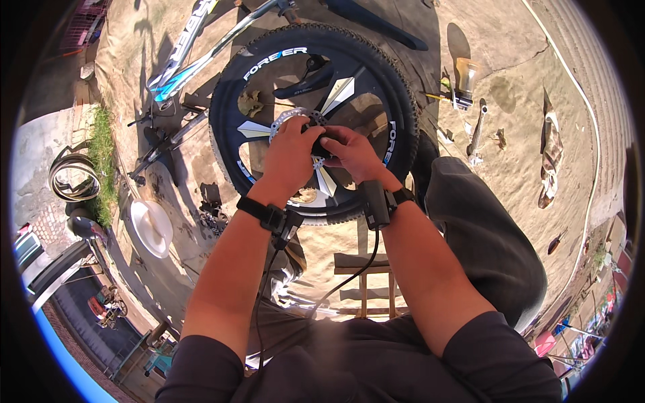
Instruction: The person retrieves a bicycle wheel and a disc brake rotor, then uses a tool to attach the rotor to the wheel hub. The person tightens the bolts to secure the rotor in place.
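Note:
A bicycle wheel (225,107) with a black knobby tyre and broad black-and-silver spokes lies flat in front of me. At its centre sits a perforated metal brake disc (281,122). My left hand (292,153) reaches over the disc, its fingers curled onto a black part (321,149) at the hub. From the other side my right hand (354,154) pinches the same part with thumb and fingers. The fingertips partly hide it, so its exact kind does not show. Both wrists wear black straps with small cabled devices.
A white-and-blue bicycle frame (176,77) lies at the far left, above a white dish (152,228). Right of the wheel are a clear cup (465,75), a metal tool (478,131) and a crumpled cloth (551,161). A wooden frame (364,285) sits near me; a coiled hose (72,176) lies left.

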A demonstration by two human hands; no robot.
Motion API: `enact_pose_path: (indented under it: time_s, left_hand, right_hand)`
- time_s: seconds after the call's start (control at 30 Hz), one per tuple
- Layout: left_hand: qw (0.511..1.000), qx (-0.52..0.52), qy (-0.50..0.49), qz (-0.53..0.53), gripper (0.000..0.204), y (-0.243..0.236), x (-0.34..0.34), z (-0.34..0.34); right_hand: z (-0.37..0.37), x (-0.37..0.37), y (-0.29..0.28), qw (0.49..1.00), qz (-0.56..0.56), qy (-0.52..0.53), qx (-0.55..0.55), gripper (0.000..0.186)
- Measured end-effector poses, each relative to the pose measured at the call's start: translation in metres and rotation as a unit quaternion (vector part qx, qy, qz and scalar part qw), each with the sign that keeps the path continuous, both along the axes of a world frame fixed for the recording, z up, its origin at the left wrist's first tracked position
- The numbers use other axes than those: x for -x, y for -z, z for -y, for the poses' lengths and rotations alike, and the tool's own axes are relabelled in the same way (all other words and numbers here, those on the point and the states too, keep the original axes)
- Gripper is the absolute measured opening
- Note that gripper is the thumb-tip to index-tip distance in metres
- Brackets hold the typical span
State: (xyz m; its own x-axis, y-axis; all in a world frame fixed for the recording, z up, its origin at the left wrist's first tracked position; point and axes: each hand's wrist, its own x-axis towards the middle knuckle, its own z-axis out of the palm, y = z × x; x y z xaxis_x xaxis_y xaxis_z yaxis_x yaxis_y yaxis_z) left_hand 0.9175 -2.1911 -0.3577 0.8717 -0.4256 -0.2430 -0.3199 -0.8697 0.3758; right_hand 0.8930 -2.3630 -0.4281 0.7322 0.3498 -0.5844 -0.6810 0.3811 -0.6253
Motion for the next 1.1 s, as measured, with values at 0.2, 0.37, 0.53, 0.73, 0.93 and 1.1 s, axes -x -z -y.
enact_pose_path:
  time_s: [0.2,0.37,0.53,0.73,0.93,1.1]
  left_hand:
    - [0.869,0.276,-0.395,-0.111,0.051,0.021,0.027,-0.015]
    - [0.887,0.166,-0.389,-0.185,0.061,0.011,0.026,0.000]
    - [0.938,0.026,-0.315,-0.138,0.066,0.000,0.015,0.005]
    - [0.974,-0.016,-0.217,-0.056,0.061,-0.001,0.013,-0.013]
    - [0.956,0.052,-0.268,-0.105,0.056,-0.043,0.015,-0.040]
    - [0.923,0.123,-0.332,-0.154,0.054,-0.094,0.051,-0.099]
  right_hand:
    - [-0.012,0.018,0.005,0.994,-0.083,0.032,-0.057,0.042]
    - [-0.032,0.032,0.012,0.988,-0.105,0.052,-0.095,0.044]
    - [-0.033,0.034,0.006,0.997,-0.068,-0.005,-0.043,0.043]
    - [-0.012,0.026,0.017,0.996,-0.066,-0.007,0.056,0.032]
    - [-0.016,0.012,0.011,0.913,0.215,-0.019,0.345,0.020]
    - [-0.030,-0.019,0.005,0.781,0.379,-0.102,0.486,0.013]
